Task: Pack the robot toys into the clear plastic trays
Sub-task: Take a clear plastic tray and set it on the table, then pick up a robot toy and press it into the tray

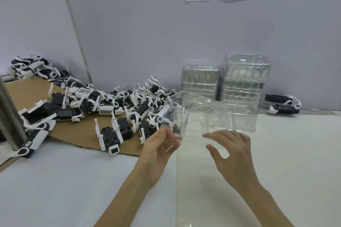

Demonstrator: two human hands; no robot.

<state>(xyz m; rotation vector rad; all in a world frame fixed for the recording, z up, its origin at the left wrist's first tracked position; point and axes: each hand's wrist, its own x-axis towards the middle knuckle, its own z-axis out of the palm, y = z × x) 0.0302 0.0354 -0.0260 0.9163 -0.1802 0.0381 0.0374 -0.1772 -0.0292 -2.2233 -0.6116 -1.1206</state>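
Head view: we hold the clear plastic tray (221, 116) tilted above the worktop (286, 153), left grip (158, 149) and right grip (234, 151) pinching its near edge; robot toys (118, 101) lie leftward, nearer the left grip.

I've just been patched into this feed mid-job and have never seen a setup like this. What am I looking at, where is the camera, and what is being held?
There is no machine here: a person works bare-handed. The single picture comes from a wide-angle camera worn on their head, looking forward and down. The left hand and right hand each pinch the near edge of one clear plastic tray, held tilted above the white table; it looks empty. To the left, a pile of black-and-white robot toys lies on brown cardboard. Against the wall stand two stacks of trays, with a lone robot toy to their right.
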